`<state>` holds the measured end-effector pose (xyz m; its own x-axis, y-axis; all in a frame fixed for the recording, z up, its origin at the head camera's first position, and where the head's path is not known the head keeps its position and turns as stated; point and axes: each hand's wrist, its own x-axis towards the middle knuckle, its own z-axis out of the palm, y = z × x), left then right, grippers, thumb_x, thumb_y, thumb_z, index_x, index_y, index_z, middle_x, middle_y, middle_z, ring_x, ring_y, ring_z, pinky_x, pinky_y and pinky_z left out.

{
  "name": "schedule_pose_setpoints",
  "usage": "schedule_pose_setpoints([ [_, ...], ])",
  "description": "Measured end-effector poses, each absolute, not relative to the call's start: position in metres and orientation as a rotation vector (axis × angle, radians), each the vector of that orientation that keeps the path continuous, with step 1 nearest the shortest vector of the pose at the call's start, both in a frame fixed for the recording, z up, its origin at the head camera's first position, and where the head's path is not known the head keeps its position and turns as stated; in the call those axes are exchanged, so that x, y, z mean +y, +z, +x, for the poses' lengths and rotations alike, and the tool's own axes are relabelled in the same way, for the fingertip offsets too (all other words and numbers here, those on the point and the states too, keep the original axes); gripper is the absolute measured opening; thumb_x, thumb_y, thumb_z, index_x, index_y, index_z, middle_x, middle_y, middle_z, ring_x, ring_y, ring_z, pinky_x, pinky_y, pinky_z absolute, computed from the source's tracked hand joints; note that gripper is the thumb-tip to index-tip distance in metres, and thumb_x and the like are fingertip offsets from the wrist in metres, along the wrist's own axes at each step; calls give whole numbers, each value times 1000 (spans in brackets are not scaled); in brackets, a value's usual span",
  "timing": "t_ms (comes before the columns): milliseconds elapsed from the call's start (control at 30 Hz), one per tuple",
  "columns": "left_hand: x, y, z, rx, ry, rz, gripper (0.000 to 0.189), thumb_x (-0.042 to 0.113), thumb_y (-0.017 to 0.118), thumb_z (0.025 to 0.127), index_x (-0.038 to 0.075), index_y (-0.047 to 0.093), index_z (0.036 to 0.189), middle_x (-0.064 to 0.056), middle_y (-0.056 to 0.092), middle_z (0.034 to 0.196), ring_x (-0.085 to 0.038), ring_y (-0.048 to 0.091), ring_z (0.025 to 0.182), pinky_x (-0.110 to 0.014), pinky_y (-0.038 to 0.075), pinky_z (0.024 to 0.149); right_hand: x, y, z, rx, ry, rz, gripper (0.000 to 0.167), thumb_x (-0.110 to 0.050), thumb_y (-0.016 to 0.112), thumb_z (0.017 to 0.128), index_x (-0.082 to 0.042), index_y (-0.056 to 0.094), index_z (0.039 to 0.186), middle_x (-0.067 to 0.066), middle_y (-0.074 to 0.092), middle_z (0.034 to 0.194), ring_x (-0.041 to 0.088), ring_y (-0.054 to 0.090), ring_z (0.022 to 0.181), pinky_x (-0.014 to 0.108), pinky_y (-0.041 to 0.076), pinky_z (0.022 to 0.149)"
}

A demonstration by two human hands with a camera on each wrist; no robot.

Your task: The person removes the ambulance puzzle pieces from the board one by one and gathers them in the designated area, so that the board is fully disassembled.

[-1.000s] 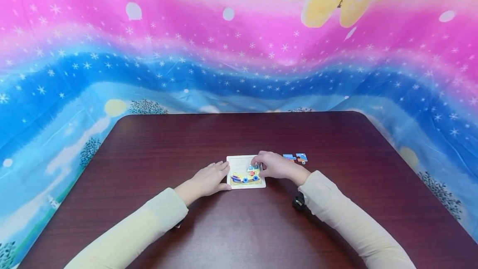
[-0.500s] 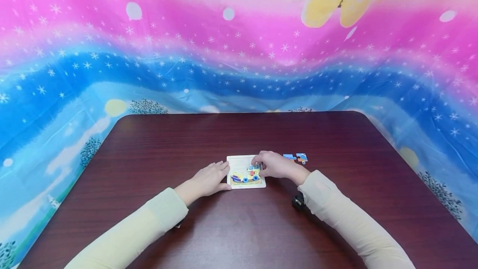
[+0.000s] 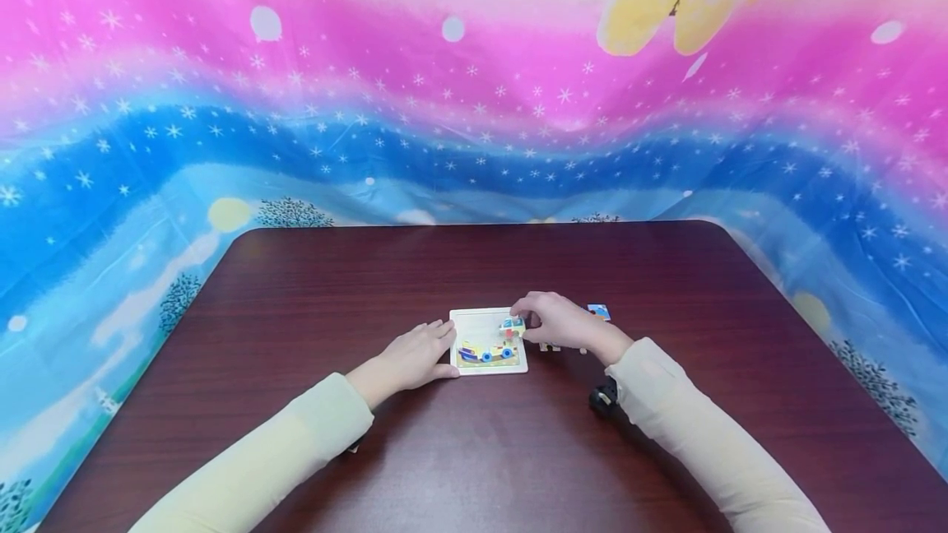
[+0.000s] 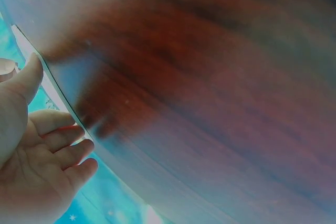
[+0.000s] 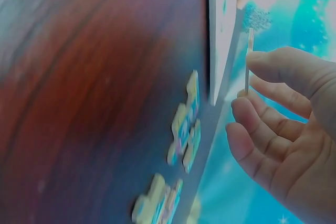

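Observation:
My right hand [image 3: 559, 321] pinches a puzzle piece [image 3: 511, 326] with part of a vehicle printed on it, over the right side of a small white-rimmed puzzle tray [image 3: 489, 371]. Seen from the right wrist, the piece [image 5: 250, 43] is a thin slab on edge between thumb and fingers, above the table. My left hand [image 3: 415, 356] rests along the tray's left edge, its fingers fairly straight. In the left wrist view the thumb and fingertips of that hand [image 4: 44, 156] meet the tray's edge. Pieces picturing a vehicle's wheels fill the tray's lower part; its upper part is bare.
Several loose puzzle pieces [image 5: 191, 114] lie on the table right of the tray, partly hidden under my right hand in the head view. One blue piece [image 3: 598, 312] shows beyond the wrist. A printed cloth [image 3: 474, 105] hangs behind the dark wooden table [image 3: 355, 270].
My right hand has lifted the vehicle piece up from the tray's right side and shifted slightly right and back. The left hand and the tray have stayed in place.

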<state>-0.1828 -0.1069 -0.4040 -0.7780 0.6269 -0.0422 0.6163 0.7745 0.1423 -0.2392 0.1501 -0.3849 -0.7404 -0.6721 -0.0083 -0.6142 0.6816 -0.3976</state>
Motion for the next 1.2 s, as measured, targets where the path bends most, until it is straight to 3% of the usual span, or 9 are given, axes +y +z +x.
schedule_pose_setpoints([
  [567,-106,-408,-184,2888,153,993,66,40,60,87,-8,46,130,-20,42,137,-33,37,127,-42,30,103,203,-375,-238,2786,-688,-971,26,-4,68,80,-1,65,105,7,60,98,12,56,73,23,49,59],
  [967,-107,-407,-184,2886,174,1010,65,39,60,87,-9,46,129,-21,42,136,-34,37,126,-43,30,103,245,-381,-235,2810,-663,-885,26,-3,68,80,-2,64,106,5,59,97,19,56,79,31,50,65],
  [1200,-107,-405,-183,2881,189,1016,65,38,61,87,-10,47,128,-22,43,135,-35,37,126,-44,31,103,263,-384,-234,2794,-606,-817,26,-3,67,81,0,63,107,5,60,95,15,54,74,30,48,62],
])
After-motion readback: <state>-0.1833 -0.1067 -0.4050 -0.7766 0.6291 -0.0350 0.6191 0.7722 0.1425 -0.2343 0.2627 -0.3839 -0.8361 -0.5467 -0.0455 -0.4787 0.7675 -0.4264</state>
